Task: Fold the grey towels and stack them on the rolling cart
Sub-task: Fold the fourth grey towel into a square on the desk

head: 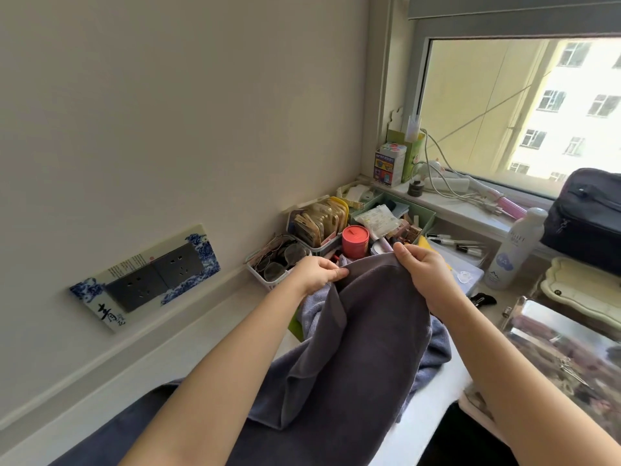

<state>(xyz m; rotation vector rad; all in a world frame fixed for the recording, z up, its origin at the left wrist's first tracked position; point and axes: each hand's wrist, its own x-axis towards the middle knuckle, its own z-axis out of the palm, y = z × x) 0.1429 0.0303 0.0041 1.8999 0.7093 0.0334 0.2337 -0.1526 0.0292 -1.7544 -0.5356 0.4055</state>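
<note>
We have the grey towel [356, 334] lifted by its top edge in front of us, the left hand [317, 274] pinching one end of that edge between thumb and fingers and the right hand [425, 267] pinching the other, each grip closed on cloth. The rest of the towel hangs down in loose folds over more grey cloth bunched beneath it, above the cluttered counter [470, 334]. The rolling cart is not something we can pick out from here. To do this step well, we judge that we should find the true corners, draw the hands apart until the edge runs taut and straight, and let the cloth hang flat before bringing corner to corner. We should keep it clear of the pink tin [355, 241] and the white bottle [514, 250] close behind.
</note>
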